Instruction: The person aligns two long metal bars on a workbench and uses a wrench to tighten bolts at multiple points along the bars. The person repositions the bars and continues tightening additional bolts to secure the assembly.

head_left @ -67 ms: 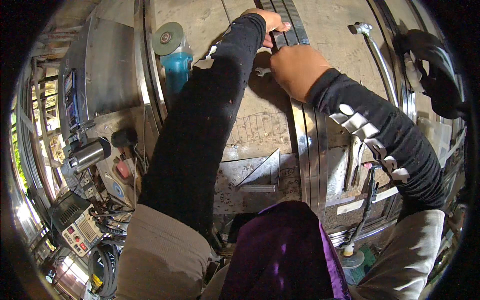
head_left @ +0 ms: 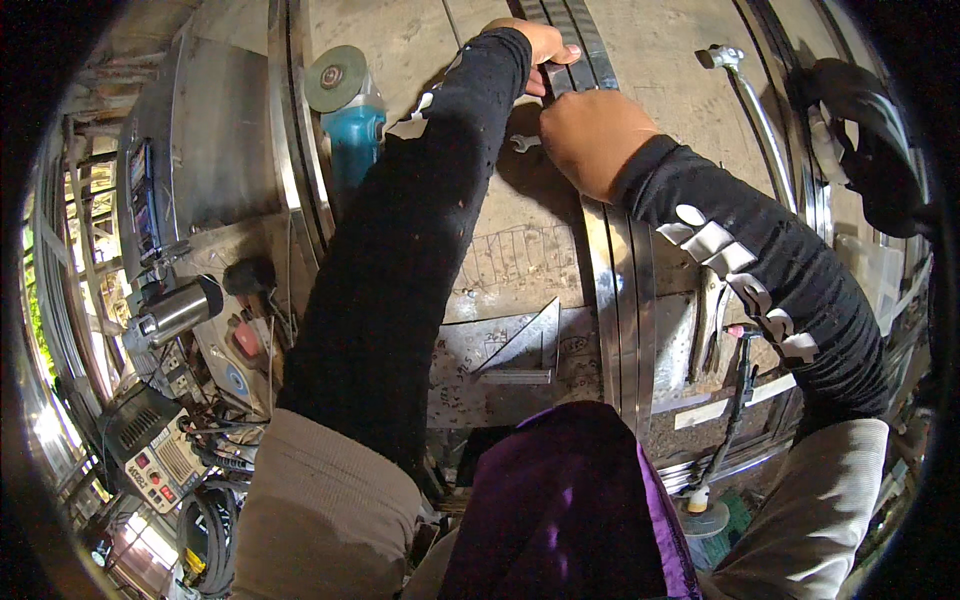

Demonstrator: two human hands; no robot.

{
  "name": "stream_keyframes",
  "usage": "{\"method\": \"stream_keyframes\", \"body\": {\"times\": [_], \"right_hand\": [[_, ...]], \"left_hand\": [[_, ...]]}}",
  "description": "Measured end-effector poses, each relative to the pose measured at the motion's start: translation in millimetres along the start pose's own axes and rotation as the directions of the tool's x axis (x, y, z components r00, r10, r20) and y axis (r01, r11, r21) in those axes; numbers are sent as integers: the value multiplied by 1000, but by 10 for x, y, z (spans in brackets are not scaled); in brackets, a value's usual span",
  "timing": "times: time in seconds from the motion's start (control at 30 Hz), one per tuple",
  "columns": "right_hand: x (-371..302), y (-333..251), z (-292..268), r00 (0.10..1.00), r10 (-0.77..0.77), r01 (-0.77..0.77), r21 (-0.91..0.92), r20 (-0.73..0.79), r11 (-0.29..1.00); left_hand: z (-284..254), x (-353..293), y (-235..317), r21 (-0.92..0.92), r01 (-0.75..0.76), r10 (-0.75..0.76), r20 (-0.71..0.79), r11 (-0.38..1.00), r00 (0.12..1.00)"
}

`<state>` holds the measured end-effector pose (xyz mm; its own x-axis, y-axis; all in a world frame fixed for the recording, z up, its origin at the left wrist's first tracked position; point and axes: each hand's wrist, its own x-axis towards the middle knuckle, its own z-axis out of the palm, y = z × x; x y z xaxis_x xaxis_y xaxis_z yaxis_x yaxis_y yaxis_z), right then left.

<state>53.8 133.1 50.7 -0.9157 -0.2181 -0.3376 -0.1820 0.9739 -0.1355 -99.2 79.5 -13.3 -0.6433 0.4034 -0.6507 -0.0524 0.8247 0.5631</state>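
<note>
Several long, shiny metal bars (head_left: 616,290) lie side by side, running from the far edge of the workbench toward me. At their far part my left hand (head_left: 540,45) is closed on them, its thumb lying on top and fingertips showing at the left side. Just nearer, my right hand (head_left: 597,142) is curled into a fist over the same bars. Its fingers are hidden under the back of the hand, so what they hold cannot be made out. An open-ended wrench (head_left: 524,144) shows partly beside the right hand, on the bench.
A teal angle grinder (head_left: 352,135) lies left of my left arm, beside more metal rails (head_left: 297,150). A set square (head_left: 525,350) rests on a marked metal plate (head_left: 455,385) nearer me. At right lie a hammer (head_left: 760,120), locking pliers (head_left: 708,325) and a welding torch (head_left: 741,385).
</note>
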Motion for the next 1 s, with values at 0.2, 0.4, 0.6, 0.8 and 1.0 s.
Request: {"method": "stream_keyframes", "body": {"times": [0.2, 0.4, 0.6, 0.8, 1.0], "right_hand": [[75, 28, 104, 998, 49, -49, 18, -40, 999], [-33, 16, 85, 995, 7, -12, -47, -102, 999], [-265, -204, 88, 956, -6, 35, 96, -292, 995], [-733, -1008, 884, 951, 23, 98, 369, -309, 924], [-605, -1092, 1191, 773, 244, 91, 483, -586, 871]], "left_hand": [[-30, 20, 71, -17, 12, -12, -4, 1000, 1000], [1, 35, 49, -33, 10, -11, -32, 999, 999], [-4, 96, 56, -50, 0, 0, 8, 999, 1000], [33, 43, 41, -70, -9, 8, -5, 998, 1000], [-31, 9, -8, -92, -20, 18, -28, 996, 999]]}}
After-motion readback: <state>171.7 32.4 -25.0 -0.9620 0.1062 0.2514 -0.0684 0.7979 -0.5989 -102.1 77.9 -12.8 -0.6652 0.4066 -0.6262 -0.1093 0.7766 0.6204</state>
